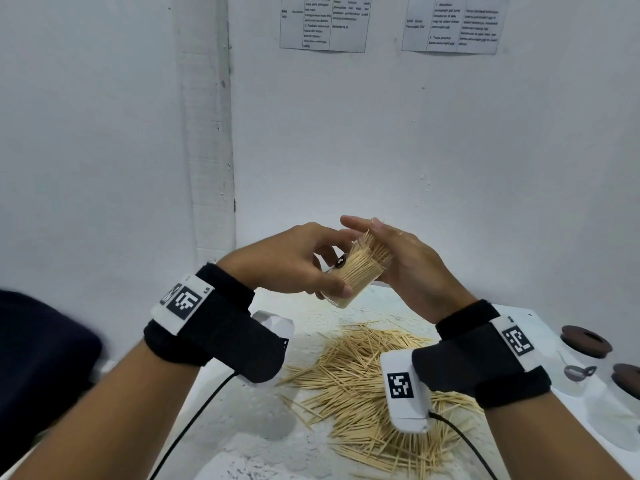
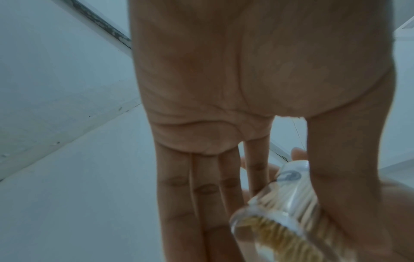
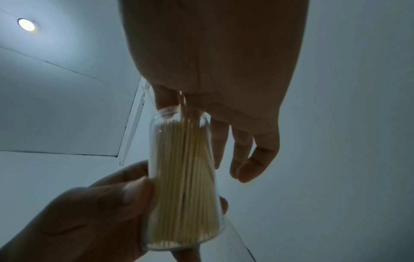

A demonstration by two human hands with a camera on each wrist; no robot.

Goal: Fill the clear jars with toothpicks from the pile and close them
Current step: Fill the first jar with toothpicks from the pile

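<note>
Left hand (image 1: 291, 261) fingers wrap the tilted clear jar (image 1: 349, 282), and the right hand (image 1: 398, 258), fingers straight, presses the protruding toothpicks (image 1: 372, 252). Push crooked and they'll probably splay out onto the pile (image 1: 363, 375) below.

White walls (image 1: 381, 133), two printed sheets (image 1: 323, 22) taped up, round ceiling light (image 3: 26, 24), white tabletop (image 1: 242, 455)

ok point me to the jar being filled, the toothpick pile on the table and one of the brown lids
jar (image 3: 183, 180): right wrist view, on the glass wall packed with toothpicks
toothpick pile (image 1: 349, 375): head view, on the middle of the loose heap
brown lid (image 1: 585, 341): head view, on the lid's top face
</note>
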